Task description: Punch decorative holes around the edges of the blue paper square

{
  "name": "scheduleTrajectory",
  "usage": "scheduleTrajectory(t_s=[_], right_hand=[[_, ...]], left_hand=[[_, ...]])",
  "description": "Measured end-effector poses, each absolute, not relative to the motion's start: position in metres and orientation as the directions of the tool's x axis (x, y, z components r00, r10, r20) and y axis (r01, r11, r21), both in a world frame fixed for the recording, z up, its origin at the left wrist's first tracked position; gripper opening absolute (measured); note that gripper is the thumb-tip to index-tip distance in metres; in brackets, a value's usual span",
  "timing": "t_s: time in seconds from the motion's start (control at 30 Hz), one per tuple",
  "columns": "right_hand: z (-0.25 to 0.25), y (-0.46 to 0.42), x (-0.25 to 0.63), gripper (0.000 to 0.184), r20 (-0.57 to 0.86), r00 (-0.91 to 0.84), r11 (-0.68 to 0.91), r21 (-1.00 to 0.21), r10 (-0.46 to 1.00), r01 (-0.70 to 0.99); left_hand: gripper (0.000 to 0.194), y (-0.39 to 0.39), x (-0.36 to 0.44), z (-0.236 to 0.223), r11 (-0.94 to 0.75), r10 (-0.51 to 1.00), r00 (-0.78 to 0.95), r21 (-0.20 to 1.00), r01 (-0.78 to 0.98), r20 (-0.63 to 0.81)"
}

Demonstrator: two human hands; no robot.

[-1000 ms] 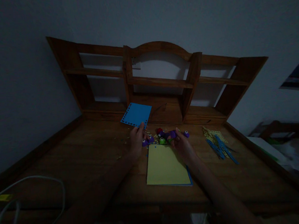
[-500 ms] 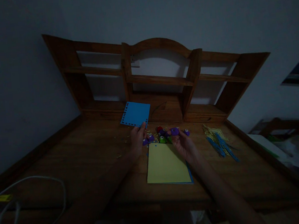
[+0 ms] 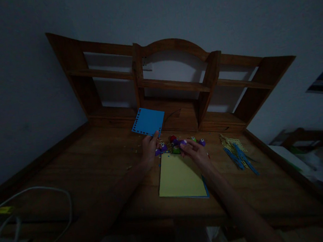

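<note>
My left hand [image 3: 150, 148] pinches the lower right corner of a blue sheet of paper [image 3: 149, 121], raised above the desk. Small holes run along the sheet's left and bottom edges. In the fingers of my right hand [image 3: 194, 152] is a small purple paper punch [image 3: 183, 143] with an eye-like spot, apart from the blue sheet. Behind and beside it stand more little punches: a red one [image 3: 173, 138], a green one [image 3: 176, 149] and a purple one [image 3: 201, 142]. Another purple punch [image 3: 163, 147] is close to my left fingers. Below both hands lies a stack of yellow paper [image 3: 181, 178].
Tiny punched bits are scattered round the punches. Punched yellow and blue paper strips [image 3: 240, 155] lie to the right. A wooden shelf unit [image 3: 175, 86] closes off the desk's back. A white cable [image 3: 52, 189] loops at the front left. The room is dim.
My right hand has moved a little left with the purple punch and turned it, so the fingers now cover more of it. The blue sheet stays in my left hand, nearly unmoved.
</note>
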State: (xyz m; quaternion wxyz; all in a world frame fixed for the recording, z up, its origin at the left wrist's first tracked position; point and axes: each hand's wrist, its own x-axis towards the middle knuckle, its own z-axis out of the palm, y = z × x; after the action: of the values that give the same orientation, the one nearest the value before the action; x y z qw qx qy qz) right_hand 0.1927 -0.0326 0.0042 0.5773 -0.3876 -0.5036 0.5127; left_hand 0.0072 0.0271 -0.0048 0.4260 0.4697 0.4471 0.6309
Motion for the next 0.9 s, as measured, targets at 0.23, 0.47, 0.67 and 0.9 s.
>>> scheduleTrajectory(t_s=[0.23,0.47,0.67,0.9], right_hand=[[-0.015,-0.019,0.204,0.047,0.261,0.141,0.23,-0.952,0.955,0.201],[-0.011,-0.019,0.223,0.047,0.516,0.201,0.281,-0.705,0.833,0.651],[-0.004,-0.023,0.253,0.029,0.505,0.223,0.006,-0.413,0.834,0.911],[-0.011,-0.017,0.257,0.026,0.402,0.219,-0.094,-0.308,0.889,0.947]], left_hand=[[0.045,0.03,0.008,-0.008,-0.229,0.96,-0.196,0.965,-0.128,0.202],[0.042,0.031,0.007,-0.008,-0.262,0.951,-0.207,0.955,-0.137,0.231],[0.042,0.031,0.008,-0.009,-0.257,0.953,-0.206,0.952,-0.168,0.221],[0.042,0.028,0.009,-0.005,-0.242,0.952,-0.222,0.962,-0.126,0.211]])
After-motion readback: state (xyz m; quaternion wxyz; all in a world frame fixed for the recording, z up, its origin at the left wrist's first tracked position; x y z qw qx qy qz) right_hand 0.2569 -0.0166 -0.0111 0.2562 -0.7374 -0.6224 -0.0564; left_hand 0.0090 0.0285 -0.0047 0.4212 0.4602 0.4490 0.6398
